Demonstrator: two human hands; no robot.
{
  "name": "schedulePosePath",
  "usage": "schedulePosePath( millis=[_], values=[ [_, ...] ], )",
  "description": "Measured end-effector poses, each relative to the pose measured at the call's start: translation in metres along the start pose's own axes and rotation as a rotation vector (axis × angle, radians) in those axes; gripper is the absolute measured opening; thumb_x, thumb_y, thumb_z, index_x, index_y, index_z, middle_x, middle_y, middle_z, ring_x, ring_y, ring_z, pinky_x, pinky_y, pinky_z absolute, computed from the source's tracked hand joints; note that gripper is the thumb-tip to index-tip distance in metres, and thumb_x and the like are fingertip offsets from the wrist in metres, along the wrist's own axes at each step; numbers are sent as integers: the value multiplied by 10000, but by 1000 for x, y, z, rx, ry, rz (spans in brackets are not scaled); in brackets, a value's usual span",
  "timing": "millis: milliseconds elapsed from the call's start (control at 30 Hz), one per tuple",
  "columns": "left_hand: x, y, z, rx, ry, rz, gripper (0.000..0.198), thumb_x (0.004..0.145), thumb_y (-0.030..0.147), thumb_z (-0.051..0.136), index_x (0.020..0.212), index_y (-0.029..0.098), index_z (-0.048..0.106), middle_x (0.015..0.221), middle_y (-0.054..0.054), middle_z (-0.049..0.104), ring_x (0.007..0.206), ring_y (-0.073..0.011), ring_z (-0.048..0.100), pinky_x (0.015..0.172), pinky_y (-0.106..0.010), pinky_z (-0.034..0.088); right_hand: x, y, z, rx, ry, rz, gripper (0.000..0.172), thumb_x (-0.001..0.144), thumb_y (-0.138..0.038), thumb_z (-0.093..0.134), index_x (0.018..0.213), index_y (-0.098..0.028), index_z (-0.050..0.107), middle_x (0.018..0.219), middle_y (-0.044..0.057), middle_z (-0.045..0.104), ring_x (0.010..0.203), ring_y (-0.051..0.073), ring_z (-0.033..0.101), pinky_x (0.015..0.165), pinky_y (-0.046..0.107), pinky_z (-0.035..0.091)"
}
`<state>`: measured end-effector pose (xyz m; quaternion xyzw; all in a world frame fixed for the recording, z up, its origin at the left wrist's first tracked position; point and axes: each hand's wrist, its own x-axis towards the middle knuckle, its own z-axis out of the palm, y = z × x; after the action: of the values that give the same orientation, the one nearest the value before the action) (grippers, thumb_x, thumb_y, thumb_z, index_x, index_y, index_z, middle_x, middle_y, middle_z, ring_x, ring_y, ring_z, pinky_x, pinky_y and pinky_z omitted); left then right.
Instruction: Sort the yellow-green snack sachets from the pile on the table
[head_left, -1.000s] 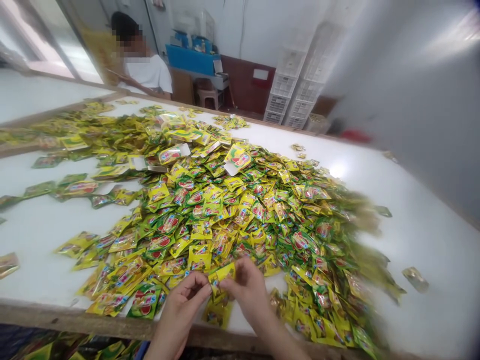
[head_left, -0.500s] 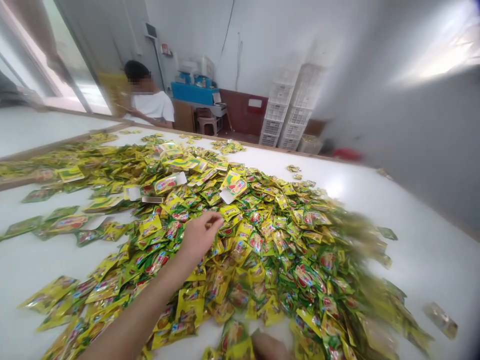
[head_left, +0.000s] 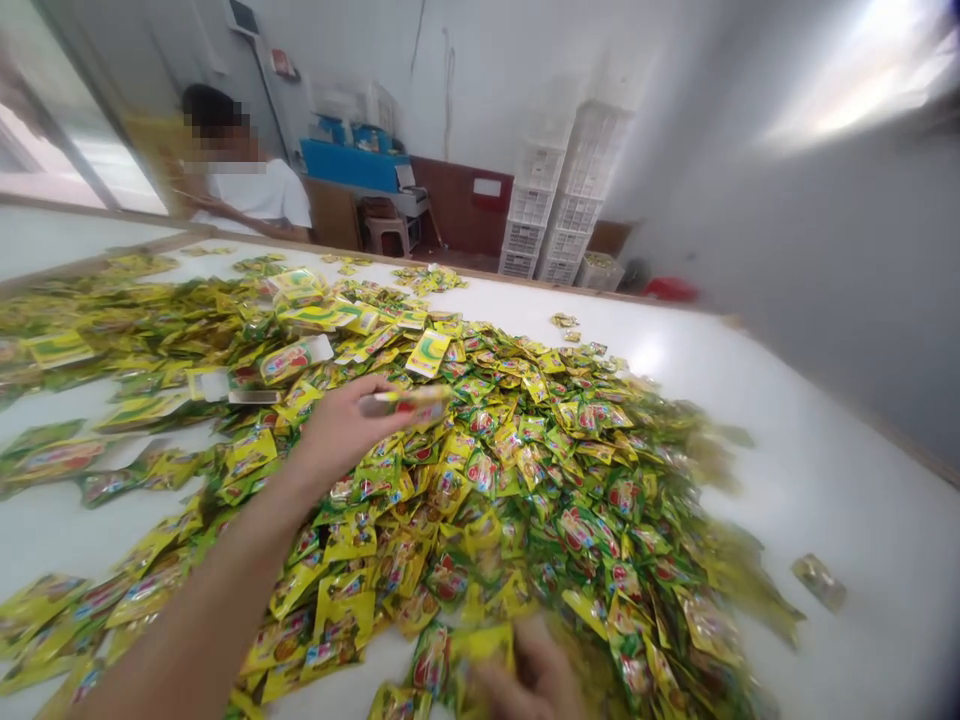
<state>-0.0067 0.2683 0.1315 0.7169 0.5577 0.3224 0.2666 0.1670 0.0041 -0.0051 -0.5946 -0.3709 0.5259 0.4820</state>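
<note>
A white table (head_left: 847,480) carries a broad heap of yellow-green foil sachets (head_left: 480,480) — the left hand (head_left: 341,430) pinches one sachet (head_left: 405,403) just above the heap. The right hand (head_left: 532,680), blurred at the table's near edge among sachets, shows no clear grip.

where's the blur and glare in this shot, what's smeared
In the head view, the right hand is smeared by motion blur, as are the yellow sachets along the pile's right side; glare sits on the white table, and the wall at upper right is blurred and washed out.
</note>
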Motion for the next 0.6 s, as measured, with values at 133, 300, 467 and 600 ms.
schedulePosePath(
  millis=[133, 300, 467, 600],
  values=[
    [-96, -4, -6, -161, -679, -7, 334, 666, 281, 756, 989, 236, 688, 751, -14, 705, 631, -208, 625, 536, -241, 419, 5, -42, -16, 201, 81, -83, 242, 831, -436, 685, 801, -203, 626, 678, -17, 528, 584, 132, 474, 519, 233, 399],
    [-167, -5, 54, -416, -841, -103, 568, 609, 126, 745, 1140, 259, 592, 879, -2, 706, 719, -194, 643, 559, -210, 424, 6, -65, -8, -120, -15, -329, 128, 851, -309, 689, 952, -230, 682, 815, 2, 582, 750, 168, 526, 688, 268, 415],
    [-194, -25, 84, -591, -688, -254, 615, 614, 111, 758, 1179, 211, 539, 717, 38, 652, 608, -142, 562, 537, -199, 361, -2, -42, -10, -466, -20, -396, 102, 867, -212, 653, 966, -212, 673, 885, 28, 574, 837, 184, 547, 727, 272, 410],
    [-212, -37, 85, -609, -631, -311, 512, 683, 216, 778, 1152, 200, 570, 689, 33, 645, 624, -142, 533, 596, -223, 380, -10, -47, -18, -652, -116, -369, 91, 845, -149, 639, 912, -209, 652, 911, 29, 568, 828, 174, 554, 725, 261, 419]
  ],
)
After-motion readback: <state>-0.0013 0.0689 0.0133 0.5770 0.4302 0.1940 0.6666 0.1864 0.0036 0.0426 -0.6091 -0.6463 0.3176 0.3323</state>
